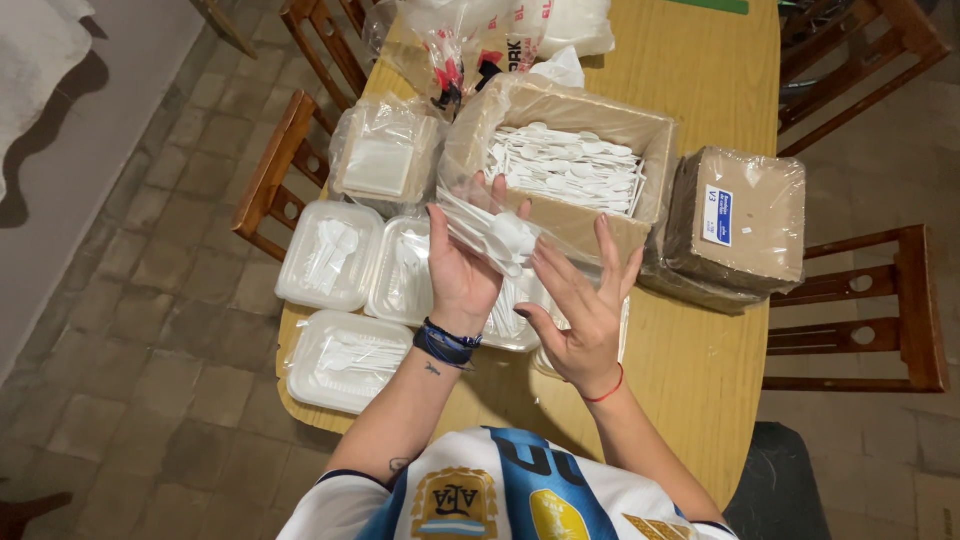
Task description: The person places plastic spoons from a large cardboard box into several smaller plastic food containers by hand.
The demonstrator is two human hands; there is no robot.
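Note:
My left hand [462, 268] and my right hand [580, 305] are raised above the wooden table [700, 360], palms facing each other. Between their fingers stretches a clear plastic sleeve [490, 232] with white plastic cutlery inside. Just beyond my hands stands an open cardboard box [560, 160] lined with plastic and filled with several white plastic spoons. Under my hands lie white foam trays with cutlery in them, partly hidden.
Three lidded white foam trays [330, 255] lie at the left of the table, a wrapped stack of trays [385, 155] behind them. A wrapped brown carton [740, 220] sits on the right. Plastic bags [480, 40] lie at the far end. Wooden chairs [880, 300] flank the table.

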